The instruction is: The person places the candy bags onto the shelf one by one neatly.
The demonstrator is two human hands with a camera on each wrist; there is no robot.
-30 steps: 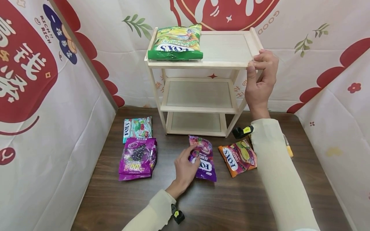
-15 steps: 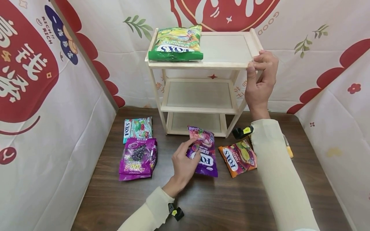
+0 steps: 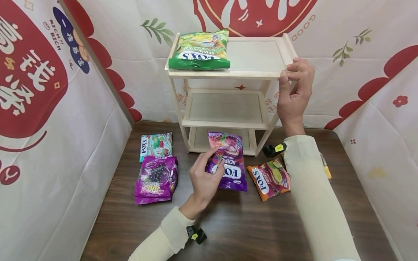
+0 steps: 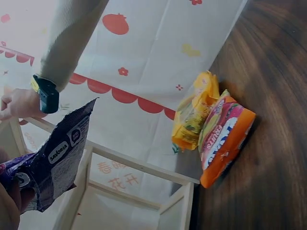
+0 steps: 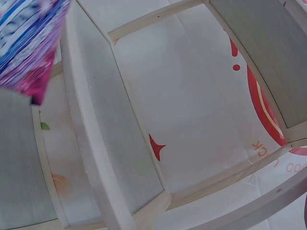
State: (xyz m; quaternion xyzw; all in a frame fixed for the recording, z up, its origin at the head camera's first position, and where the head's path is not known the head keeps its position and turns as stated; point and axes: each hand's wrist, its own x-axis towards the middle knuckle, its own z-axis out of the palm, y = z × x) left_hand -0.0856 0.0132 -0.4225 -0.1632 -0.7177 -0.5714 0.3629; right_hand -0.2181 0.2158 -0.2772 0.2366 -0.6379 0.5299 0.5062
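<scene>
My left hand [image 3: 204, 179] pinches a purple Fox's berries candy bag [image 3: 233, 161] between thumb and fingers, in front of the lowest tier of a pale wooden shelf rack [image 3: 225, 125]. Seen from the left wrist, the bag's dark printed back [image 4: 62, 155] is tilted and raised off the table. My right hand [image 3: 295, 96] grips the top right front corner of the rack, thumb in front and fingers over the edge. In the right wrist view the bag's blurred pink end [image 5: 33, 48] shows at the upper left, overlapping the rack's tiers [image 5: 103, 143].
A green Spring Tea candy bag [image 3: 200, 50] lies on the top tier's left half. On the table's left are a teal Fox's bag [image 3: 156, 144] and purple grape candy bags [image 3: 155, 179]. An orange Fox's fruits bag [image 3: 271, 178] and a yellow bag [image 4: 194, 112] lie on the right.
My left hand has lifted the purple berries bag from the table and moved it up toward the rack. The right hand has stayed on the rack's corner.
</scene>
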